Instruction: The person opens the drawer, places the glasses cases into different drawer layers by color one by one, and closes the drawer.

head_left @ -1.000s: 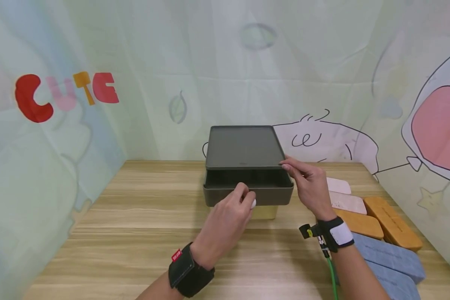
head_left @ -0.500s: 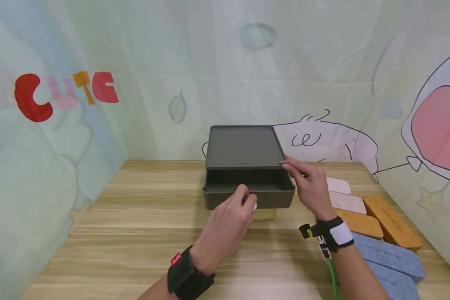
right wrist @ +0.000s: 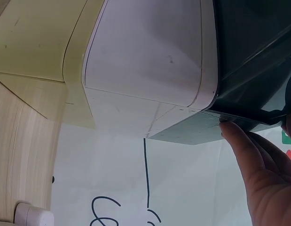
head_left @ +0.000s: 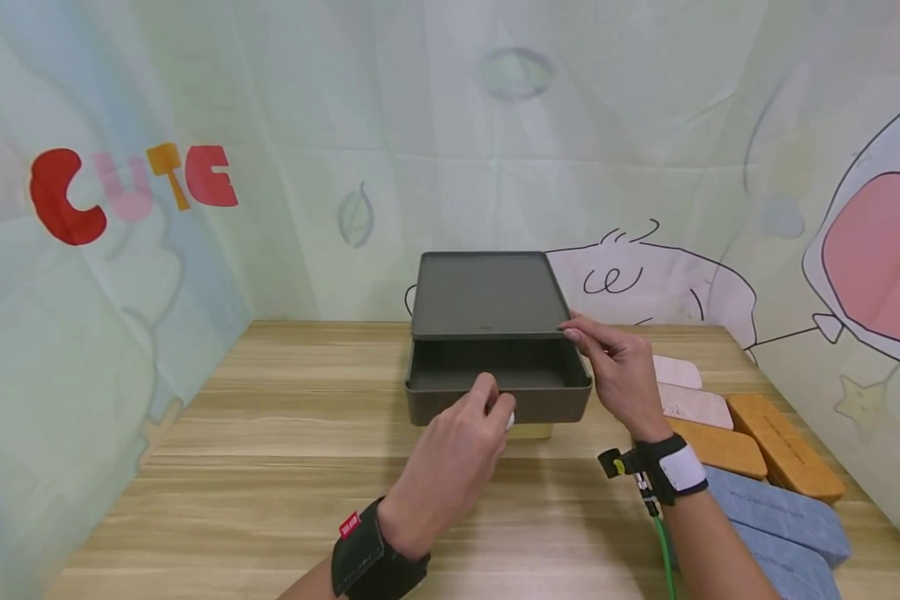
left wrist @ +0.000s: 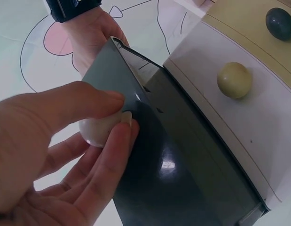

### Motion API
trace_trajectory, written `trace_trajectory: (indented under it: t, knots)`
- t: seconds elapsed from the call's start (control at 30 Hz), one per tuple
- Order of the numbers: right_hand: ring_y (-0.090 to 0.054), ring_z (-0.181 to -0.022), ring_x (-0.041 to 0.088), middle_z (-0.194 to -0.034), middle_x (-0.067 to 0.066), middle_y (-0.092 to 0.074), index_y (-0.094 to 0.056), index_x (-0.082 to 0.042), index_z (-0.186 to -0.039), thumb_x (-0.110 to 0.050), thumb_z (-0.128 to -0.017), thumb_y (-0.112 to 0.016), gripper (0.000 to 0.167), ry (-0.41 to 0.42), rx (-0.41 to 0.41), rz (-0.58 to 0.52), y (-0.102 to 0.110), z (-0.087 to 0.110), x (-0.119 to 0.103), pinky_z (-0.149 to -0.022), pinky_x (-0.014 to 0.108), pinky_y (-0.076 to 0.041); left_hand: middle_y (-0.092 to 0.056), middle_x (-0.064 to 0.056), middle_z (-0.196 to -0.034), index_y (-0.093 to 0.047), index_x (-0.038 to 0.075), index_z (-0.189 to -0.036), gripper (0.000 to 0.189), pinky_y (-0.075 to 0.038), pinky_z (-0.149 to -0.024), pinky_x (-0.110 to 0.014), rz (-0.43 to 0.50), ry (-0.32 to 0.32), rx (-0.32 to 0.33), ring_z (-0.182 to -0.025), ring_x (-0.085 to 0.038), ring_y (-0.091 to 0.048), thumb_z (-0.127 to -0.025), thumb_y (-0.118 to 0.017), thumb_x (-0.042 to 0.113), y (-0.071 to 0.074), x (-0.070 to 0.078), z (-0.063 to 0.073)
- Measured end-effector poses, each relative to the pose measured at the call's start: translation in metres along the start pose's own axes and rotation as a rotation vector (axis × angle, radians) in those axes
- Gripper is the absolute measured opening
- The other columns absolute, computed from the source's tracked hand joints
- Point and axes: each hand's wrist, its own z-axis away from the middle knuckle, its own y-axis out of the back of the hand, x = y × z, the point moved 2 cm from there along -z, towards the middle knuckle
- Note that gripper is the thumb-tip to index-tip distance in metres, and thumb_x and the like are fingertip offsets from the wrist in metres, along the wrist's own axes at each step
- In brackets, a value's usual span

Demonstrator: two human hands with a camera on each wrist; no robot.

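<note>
A small drawer cabinet (head_left: 491, 292) with a dark grey top stands mid-table. Its grey top drawer (head_left: 551, 406) is pulled out toward me, and the part of its inside that shows holds nothing. My left hand (head_left: 453, 454) pinches the drawer's round white knob (left wrist: 96, 132) between thumb and fingers. At the right front corner of the cabinet top, my right hand (head_left: 624, 379) grips the edge with thumb and fingertips. Below, in the left wrist view, are a white drawer (left wrist: 201, 61) with a yellowish knob (left wrist: 234, 80) and a yellow drawer (left wrist: 244, 23) with a dark knob (left wrist: 280, 23).
On the right of the wooden table (head_left: 270, 467) lie several oblong blocks with rounded edges: pinkish-white (head_left: 693, 406), orange (head_left: 783, 442) and blue (head_left: 780, 504). A green cable (head_left: 663, 546) hangs from the right wristband. A printed curtain (head_left: 307, 167) hangs behind the table.
The grey top drawer has slid further out toward me, with my left hand moving back and slightly down on its knob. My right hand stays at the cabinet's corner.
</note>
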Motion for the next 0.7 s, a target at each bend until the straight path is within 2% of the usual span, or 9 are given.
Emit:
trace_trajectory:
  t: [0.43, 0.7]
  knots:
    - [-0.069, -0.117, 0.026, -0.130, 0.012, -0.070, -0.078, -0.009, -0.112, -0.015, -0.098, -0.065, 0.020, 0.007, 0.004, 0.001, -0.0003, -0.0007, 0.0006, -0.086, 0.009, -0.052, -0.053, -0.005, -0.097, -0.069, 0.004, -0.110, 0.018, -0.057, -0.066, -0.021, -0.028, -0.014, -0.002, -0.075, -0.010, -0.062, -0.093, -0.072, 0.006, 0.0031, 0.0054, 0.0016]
    - [-0.069, -0.117, 0.026, -0.130, 0.012, -0.070, -0.078, -0.009, -0.112, -0.014, -0.098, -0.065, 0.020, 0.002, 0.002, -0.001, 0.0001, -0.0006, 0.0007, -0.086, 0.010, -0.052, -0.053, -0.005, -0.098, -0.069, 0.004, -0.110, 0.020, -0.057, -0.066, -0.020, -0.042, -0.030, 0.006, -0.078, -0.010, -0.063, -0.091, -0.074, 0.004, 0.0040, 0.0076, 0.0032]
